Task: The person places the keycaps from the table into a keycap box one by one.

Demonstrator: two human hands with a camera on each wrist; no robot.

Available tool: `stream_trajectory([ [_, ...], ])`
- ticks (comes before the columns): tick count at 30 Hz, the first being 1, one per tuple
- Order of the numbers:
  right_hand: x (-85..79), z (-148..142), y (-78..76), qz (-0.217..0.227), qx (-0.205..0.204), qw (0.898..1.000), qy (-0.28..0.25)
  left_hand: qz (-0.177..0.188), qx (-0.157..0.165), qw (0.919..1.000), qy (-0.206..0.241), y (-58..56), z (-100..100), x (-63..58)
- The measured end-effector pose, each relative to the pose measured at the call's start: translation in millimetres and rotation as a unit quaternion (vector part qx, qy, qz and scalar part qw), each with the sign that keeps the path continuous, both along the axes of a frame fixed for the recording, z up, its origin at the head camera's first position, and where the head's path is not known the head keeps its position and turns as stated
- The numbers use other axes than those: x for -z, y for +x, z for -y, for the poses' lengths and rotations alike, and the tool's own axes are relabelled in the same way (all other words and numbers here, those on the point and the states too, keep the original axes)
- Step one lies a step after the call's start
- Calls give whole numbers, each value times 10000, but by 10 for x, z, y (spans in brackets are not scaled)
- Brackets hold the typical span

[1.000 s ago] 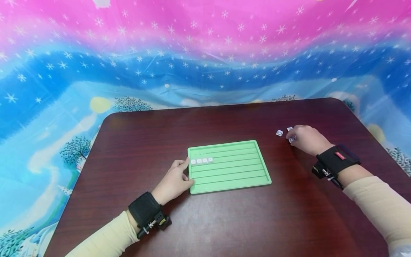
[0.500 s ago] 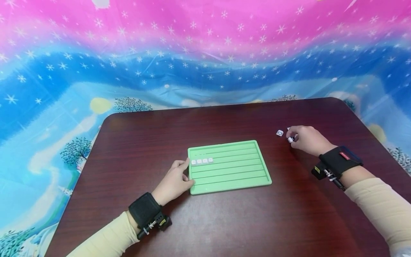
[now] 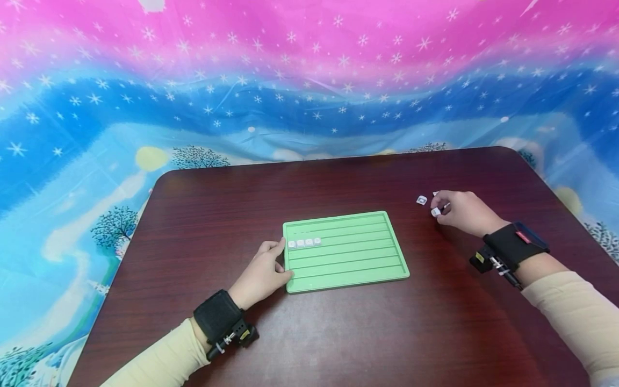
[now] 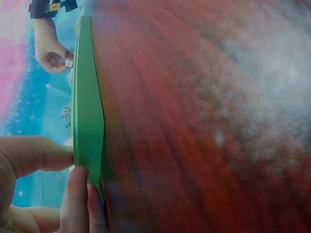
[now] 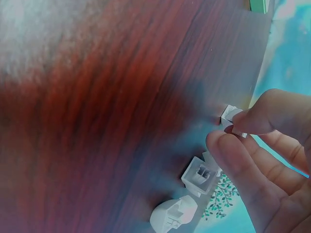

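Note:
A ridged green tray [image 3: 348,252] lies on the table, with a short row of white keycaps [image 3: 304,243] at its left end. My left hand [image 3: 261,274] holds the tray's left edge, thumb at the lower corner and a finger farther up the side; the left wrist view shows fingertips against the rim. At the right, my right hand [image 3: 466,214] pinches a white keycap [image 3: 436,212] between thumb and finger. A loose keycap [image 3: 422,200] lies just left of that hand. In the right wrist view, a keycap [image 5: 199,175] shows its hollow underside, beside another keycap [image 5: 174,213].
The dark red wooden table [image 3: 338,333] has rounded far corners. Behind it hangs a pink and blue cloth [image 3: 309,97] with snowflakes and trees. Each wrist wears a black strap [image 3: 218,314] with a small camera.
The right hand has taken a keycap between thumb and finger and turned it a little at the fingertips, the wrist shifting slightly. The left hand and the tray have stayed put.

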State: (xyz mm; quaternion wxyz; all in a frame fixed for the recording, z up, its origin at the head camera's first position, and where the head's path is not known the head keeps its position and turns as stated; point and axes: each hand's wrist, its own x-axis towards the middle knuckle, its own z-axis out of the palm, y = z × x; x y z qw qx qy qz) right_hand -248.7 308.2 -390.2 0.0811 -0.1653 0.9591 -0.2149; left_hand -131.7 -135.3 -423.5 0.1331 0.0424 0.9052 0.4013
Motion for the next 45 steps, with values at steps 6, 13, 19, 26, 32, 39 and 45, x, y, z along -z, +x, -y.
stream_trajectory([
  [6, -11, 28, 25, 213, 136, 9997, -73, -22, 18, 10000, -8, 0, 3, 6],
  [13, 4, 54, 43, 90, 145, 9992, -367, -26, -2, 10000, 21, -2, 0, -2],
  [19, 25, 65, 59, 60, 228, 9973, -698, -65, 9, 10000, 8, -9, -1, -3],
  [26, -3, 92, 66, 386, 235, 9954, -844, -44, 8, 10000, 10, -7, -3, -12],
  [32, -6, 149, 90, 382, 239, 9955, -829, -31, 23, 10000, 13, 2, -1, -10],
  [39, -10, 179, 133, 342, 390, 9933, -1037, -36, 52, 10000, 38, 17, 2, -15],
  [45, -38, 219, 158, 513, 357, 9899, -1276, -78, 78, 9999, 38, 16, 4, -9],
])
